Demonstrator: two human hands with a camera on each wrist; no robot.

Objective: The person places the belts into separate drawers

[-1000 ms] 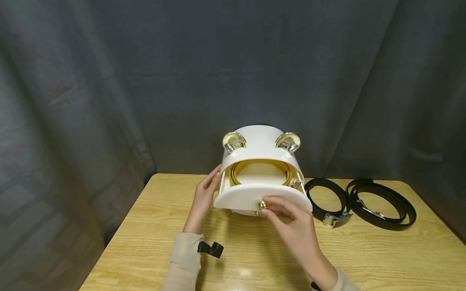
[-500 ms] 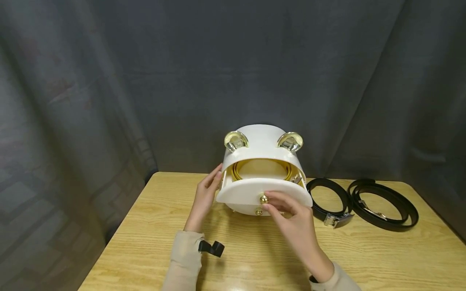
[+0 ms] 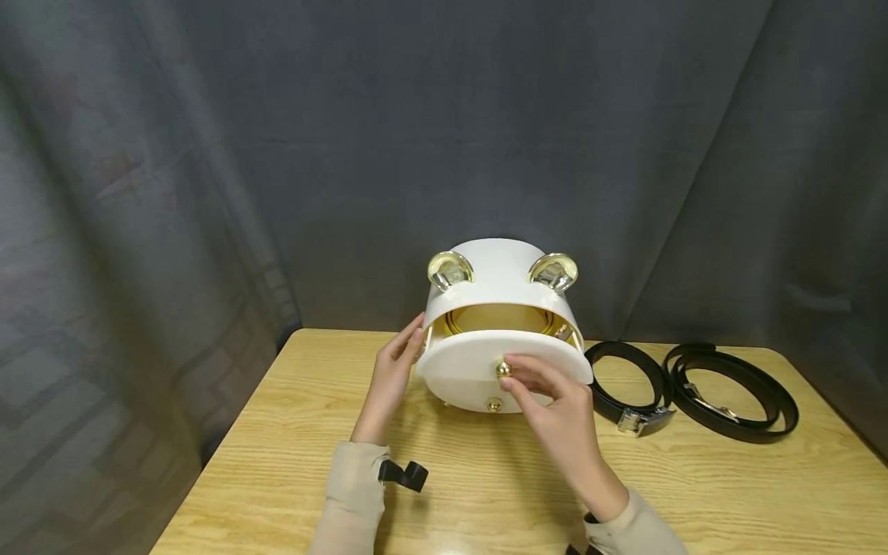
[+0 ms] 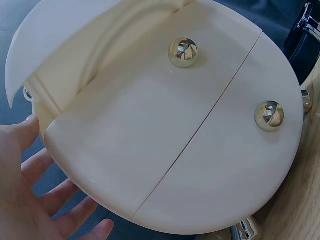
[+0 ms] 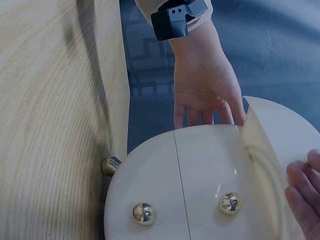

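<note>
A white rounded drawer box [image 3: 496, 258] with two gold ears stands on the table. Its top drawer [image 3: 458, 358] sticks partly out, and a coiled yellow belt [image 3: 454, 320] shows inside. My right hand [image 3: 558, 405] pinches that drawer's gold knob [image 3: 503, 370] between thumb and fingers; in the right wrist view the knob is hidden. Extended fingers of my left hand [image 3: 388, 381] rest along the box's left side, also seen in the left wrist view. Below the open drawer, two flush drawer fronts carry gold knobs, an upper one [image 4: 183, 52] and a lower one [image 4: 269, 116].
To the right of the box lie two coiled black belts, one with a silver buckle [image 3: 634, 420] and a larger one [image 3: 756, 432] beside it. The wooden table [image 3: 291, 478] ends against a dark grey curtain [image 3: 347, 154] at the back.
My right hand has moved away from me with the knob, and the top drawer has slid further into the box. Less of the yellow belt shows. My left hand has stayed at the side.
</note>
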